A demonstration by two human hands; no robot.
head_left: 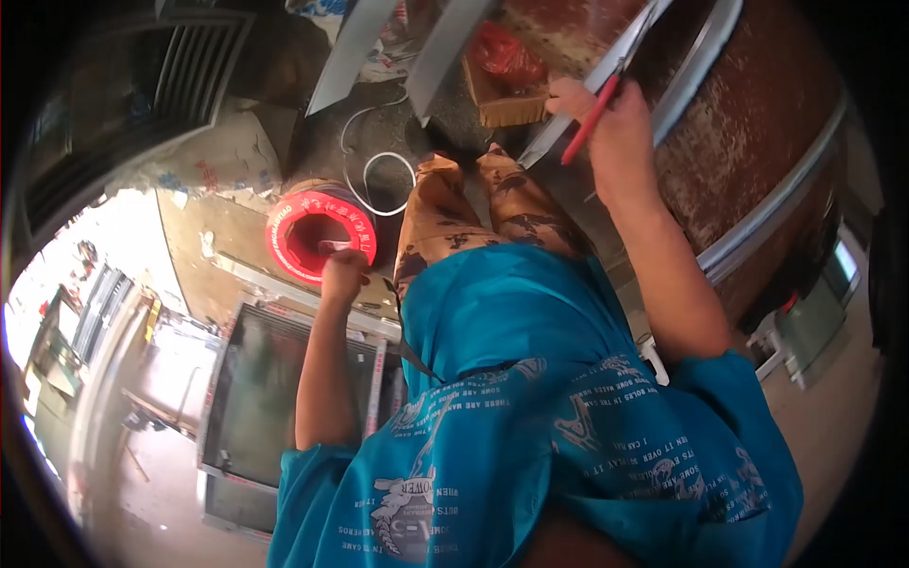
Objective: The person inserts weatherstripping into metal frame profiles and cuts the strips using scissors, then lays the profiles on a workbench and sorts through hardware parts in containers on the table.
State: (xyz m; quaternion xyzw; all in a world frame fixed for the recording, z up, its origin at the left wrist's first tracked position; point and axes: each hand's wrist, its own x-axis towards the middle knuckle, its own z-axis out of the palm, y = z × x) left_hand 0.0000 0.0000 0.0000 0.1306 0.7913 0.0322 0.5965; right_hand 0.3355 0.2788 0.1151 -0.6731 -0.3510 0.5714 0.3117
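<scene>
My right hand point(620, 128) is closed on a red-handled cutting tool point(606, 97) at the upper right, its metal end pointing up over a pale metal strip point(611, 62). Fingers of that hand also lie beside the strip's edge. At the left, my left hand point(347, 272) is closed at the lower right rim of a red reel point(284, 237) with white lettering. A small pale piece shows by its fingers at the reel's opening; what they hold is hidden.
A white cable point(367, 170) curls on the dark floor. Two metal strips point(440, 62) hang ahead, near a box point(511, 109) with a red bag point(507, 55). Framed panels point(265, 398) lie at the left. A scuffed brown surface point(739, 114) with pale curved edging stands at the right.
</scene>
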